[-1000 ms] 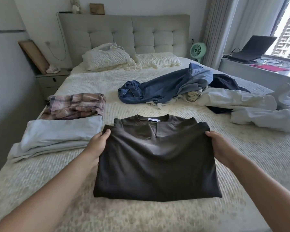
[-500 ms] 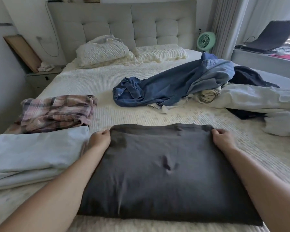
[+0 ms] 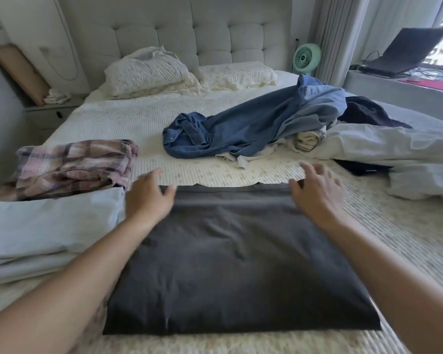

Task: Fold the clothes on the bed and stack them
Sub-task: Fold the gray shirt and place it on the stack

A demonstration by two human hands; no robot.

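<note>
Right now the dark shirt [image 3: 238,264] lies folded flat on the bed [image 3: 407,238], near its front edge, with the left hand [image 3: 149,198] and right hand [image 3: 317,192] hovering over its far corners, fingers spread, gripping nothing. Lifting it carelessly onto the pale folded stack [image 3: 44,226] beside it could spill the fold open.

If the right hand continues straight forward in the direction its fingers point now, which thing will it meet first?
Probably bare bedspread first, then the crumpled cream garment lying under the blue denim shirt. The right hand points up-bed and slightly left; depth is unclear.
</note>
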